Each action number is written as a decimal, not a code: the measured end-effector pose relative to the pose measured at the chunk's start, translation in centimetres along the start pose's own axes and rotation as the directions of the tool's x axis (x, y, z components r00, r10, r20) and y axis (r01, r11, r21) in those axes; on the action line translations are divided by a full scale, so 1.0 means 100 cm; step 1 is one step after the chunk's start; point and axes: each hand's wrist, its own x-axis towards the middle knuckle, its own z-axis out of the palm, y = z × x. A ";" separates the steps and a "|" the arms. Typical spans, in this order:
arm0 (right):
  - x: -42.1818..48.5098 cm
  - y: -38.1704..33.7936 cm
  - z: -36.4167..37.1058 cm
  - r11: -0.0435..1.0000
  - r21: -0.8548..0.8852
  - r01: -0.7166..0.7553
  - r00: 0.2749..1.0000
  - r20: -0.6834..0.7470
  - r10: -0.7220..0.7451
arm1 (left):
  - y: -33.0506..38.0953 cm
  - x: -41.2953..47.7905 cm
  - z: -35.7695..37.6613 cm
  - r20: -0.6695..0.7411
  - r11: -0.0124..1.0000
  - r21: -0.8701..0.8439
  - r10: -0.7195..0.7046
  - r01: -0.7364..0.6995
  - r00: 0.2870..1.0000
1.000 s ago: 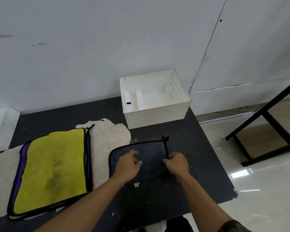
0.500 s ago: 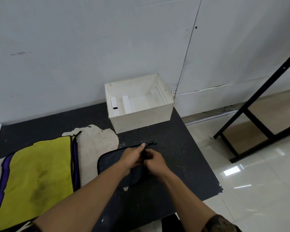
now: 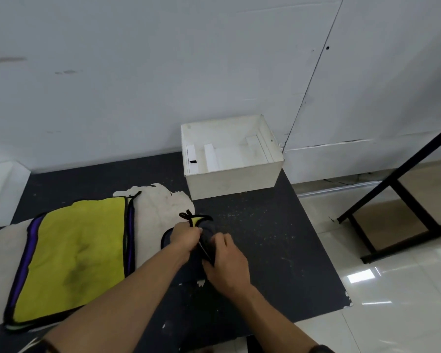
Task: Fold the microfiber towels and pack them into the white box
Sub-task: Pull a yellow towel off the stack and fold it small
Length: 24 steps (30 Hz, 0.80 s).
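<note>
A small dark towel (image 3: 207,247) with black trim and a yellow underside lies bunched on the black table (image 3: 265,240), mostly hidden under my hands. My left hand (image 3: 185,238) grips its upper edge, where a yellow corner and a black loop stick out. My right hand (image 3: 227,261) holds the folded right edge beside it. A stack of larger yellow towels (image 3: 71,253) with purple and black trim lies flat to the left. The open white box (image 3: 231,174) stands at the table's back, against the wall.
A worn beige patch (image 3: 163,207) shows on the table top between the yellow towels and the box. The table's right edge drops to a shiny tiled floor (image 3: 392,289). A black metal frame (image 3: 402,200) stands on the floor at right. The wall rises right behind the box.
The dark towel lay flat and wide a second ago; my right hand has brought its right edge over to the left, so it is now narrow and bunched between both hands.
</note>
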 end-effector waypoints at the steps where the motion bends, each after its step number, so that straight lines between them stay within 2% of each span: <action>1: -0.002 0.003 0.003 1.000 -0.014 0.000 1.000 0.000 0.000 | -0.001 -0.001 -0.002 0.025 1.000 -0.013 0.018 -0.018 1.000; 5: -0.007 0.006 0.017 0.996 -0.083 0.020 1.000 0.017 -0.019 | -0.004 -0.001 -0.024 0.104 0.992 -0.118 0.051 -0.039 0.993; 10: -0.008 -0.006 0.032 0.979 -0.099 0.177 0.976 -0.112 -0.188 | -0.011 0.009 -0.049 0.106 0.988 -0.143 0.081 -0.066 0.991; 12: -0.007 -0.012 0.038 0.971 -0.137 0.197 0.977 -0.050 -0.205 | -0.016 0.012 -0.052 0.104 0.992 -0.119 0.062 -0.049 0.993; 16: -0.007 -0.018 0.049 0.944 -0.277 0.180 0.984 0.037 -0.176 | -0.024 0.015 -0.054 0.075 0.993 -0.111 0.046 -0.037 0.996; 21: 0.001 -0.030 0.055 0.924 -0.352 0.148 0.985 -0.032 -0.170 | -0.025 0.015 -0.055 0.085 0.991 -0.130 0.021 -0.010 0.996; 24: 0.003 -0.038 0.056 0.937 -0.331 0.108 0.987 -0.079 -0.142 | -0.022 0.015 -0.052 0.087 0.987 -0.155 -0.014 0.027 0.996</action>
